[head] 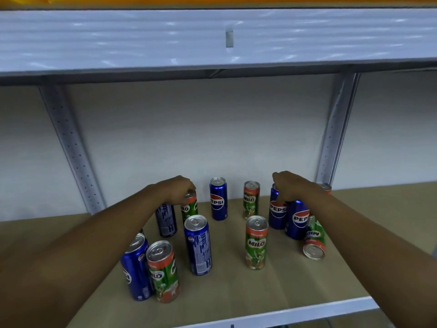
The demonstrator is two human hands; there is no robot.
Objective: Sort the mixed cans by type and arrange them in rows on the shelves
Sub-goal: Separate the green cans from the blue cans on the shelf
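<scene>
Blue Pepsi cans and green-and-red Milo cans stand mixed on the brown shelf board [236, 287]. My left hand [176, 189] grips the top of a Milo can [190, 208] at the back left. My right hand [289, 185] curls over the top of a Pepsi can [277, 213] at the back right. Another Pepsi can [297, 220] stands beside that one, and a Milo can [314, 240] leans tilted against it. A Pepsi can [218, 201] and a Milo can [251, 200] stand free between my hands.
Nearer me stand a Milo can [256, 242], a Pepsi can [198, 245], and a Pepsi can [136, 268] touching a Milo can [164, 272]. A white shelf [212, 39] hangs overhead. Grey perforated uprights [71, 150] flank the back wall. The shelf's front rail [307, 311] is white.
</scene>
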